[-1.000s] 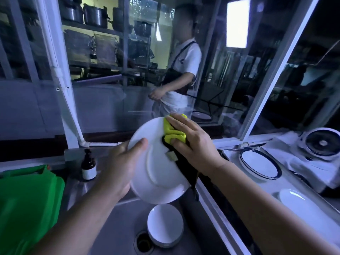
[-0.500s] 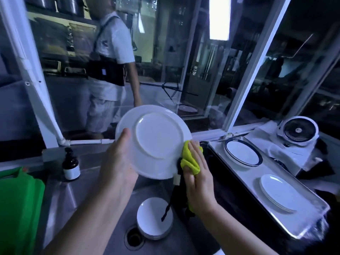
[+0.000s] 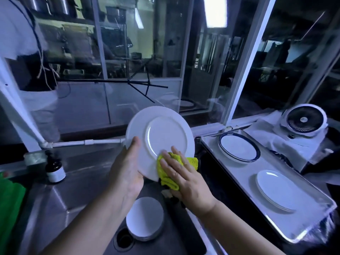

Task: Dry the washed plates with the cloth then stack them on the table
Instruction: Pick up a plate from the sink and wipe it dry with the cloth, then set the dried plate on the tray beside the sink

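The plate (image 3: 160, 137) is above the sink (image 3: 73, 199). The left hand (image 3: 127, 173) grips its rim; the right hand (image 3: 184, 179), fingers flat, presses the cloth (image 3: 171, 168) on its underside. Judged rigid, breakable, wet-slippery: hold the rim.

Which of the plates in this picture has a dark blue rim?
The blue-rimmed plate at the far end of the tray; the held plate, the sink stack and the tray's nearer stack are all plain white.

Glass partitions (image 3: 139, 52), steel counter (image 3: 55, 199); ceiling light (image 3: 215, 11)
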Tool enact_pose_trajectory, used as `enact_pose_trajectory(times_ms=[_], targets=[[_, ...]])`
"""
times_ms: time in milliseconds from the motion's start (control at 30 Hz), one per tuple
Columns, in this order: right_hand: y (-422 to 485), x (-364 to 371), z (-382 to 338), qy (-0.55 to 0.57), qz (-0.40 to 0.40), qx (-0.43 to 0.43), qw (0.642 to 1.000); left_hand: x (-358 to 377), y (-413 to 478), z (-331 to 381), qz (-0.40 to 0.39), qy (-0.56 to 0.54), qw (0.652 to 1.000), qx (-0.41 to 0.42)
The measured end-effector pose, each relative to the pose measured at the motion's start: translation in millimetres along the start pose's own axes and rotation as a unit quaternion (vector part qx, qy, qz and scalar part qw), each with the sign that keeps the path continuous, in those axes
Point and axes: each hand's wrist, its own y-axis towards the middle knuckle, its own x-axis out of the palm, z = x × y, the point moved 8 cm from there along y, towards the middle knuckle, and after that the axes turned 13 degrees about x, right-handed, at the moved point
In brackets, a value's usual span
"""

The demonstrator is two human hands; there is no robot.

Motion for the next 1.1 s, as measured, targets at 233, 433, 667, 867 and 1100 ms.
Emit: enact_pose_trajectory(times_ms=[233,433,667,867,1100], targets=[[-40.1,-61.7,176.1,0.049,-0.014,0.172,0.984,100.0,-15.4,-73.3,-0.021,0.119,0.988,0.099],[-62.9,-107.1,268.7,0.013,-0.025,0.136,0.99,214.7,-21.0,-165.3,-0.078,0.147,0.981,0.098],[-147.0,-133.4,353.4,-0.043,-0.056,0.069,0.995,294.7,-22.6,-264.9,-0.117,0.164,0.978,0.055],[-241.5,-210.9,477.9,-0.051,0.069,0.363,0.928,339.8,-22.4,-334.7,-0.201,0.339,0.914,0.096],[-324.9,-269.1,521.2,-0.036,0.225,0.524,0.821,396.3,-65.2,-399.9,-0.461,0.54,0.62,0.334]])
